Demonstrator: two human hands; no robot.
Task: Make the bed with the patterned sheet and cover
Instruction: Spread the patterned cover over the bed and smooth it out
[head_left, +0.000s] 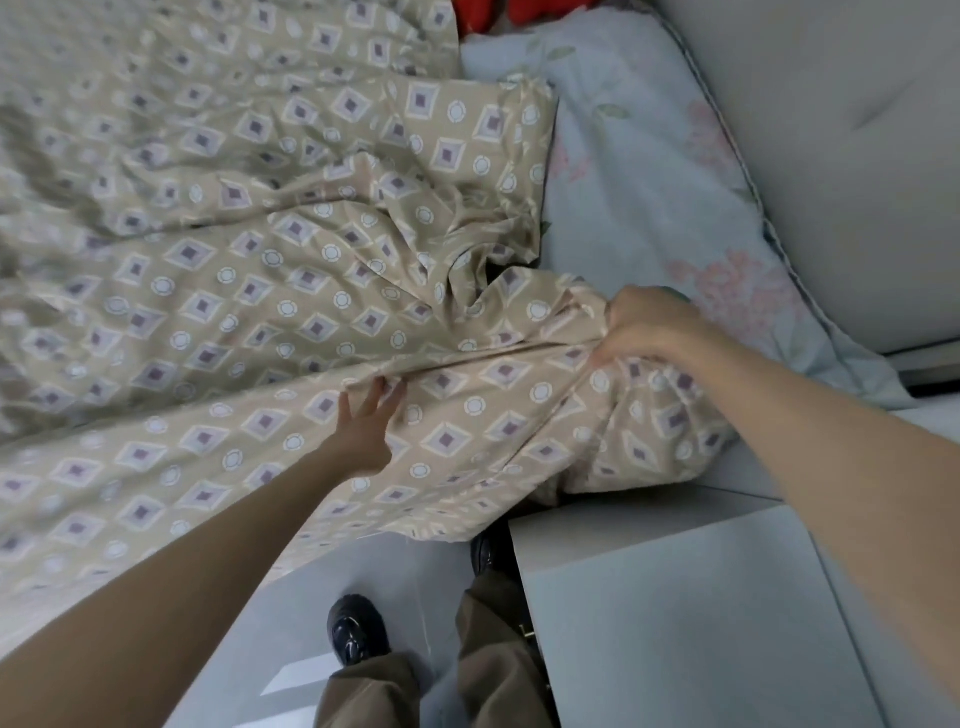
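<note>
- Patterned cover (218, 291): beige w/ diamond + circle print, spread over most of the bed (613, 249), heavily creased. Near edge hangs off the side toward the floor (291, 623).
- The cover's corner at the head end is bunched into a fat lump, just beside the bedside cabinet (675, 623).
- Right hand (649, 332): fingers curled tight round a gather of the cover at that bunched corner, knuckles up.
- Left hand (363, 431): fingers spread and straight, tips touching a long fold in the cover. It grips nothing.
- Handling, my read: thin woven cloth, soft, light, no stiffness. It'll drape and crease wherever it's let go, and should slide easily over the layer below.
- The corner lump looks padded, so prob. filling inside; can't tell for sure.
- Where to hold: corners and the hem/edge, one hand each, well apart, so a pull tensions the whole width. Grabbing mid-panel only makes more wrinkles.
- Risk: pulling from one corner alone drags the far side off square.
- Under it, pale-blue floral bedding (675, 171) shows bare at the head end, fairly smooth.
- A pillow-like shape (467, 135) in matching print lies on the cover near that bare strip.
- Room: grey padded headboard (831, 130) at the right, something red (498, 15) at the top edge, too cropped to ID.
- Grey tiled floor; the person's dark shoes (356, 629) stand close to the bed side.
</note>
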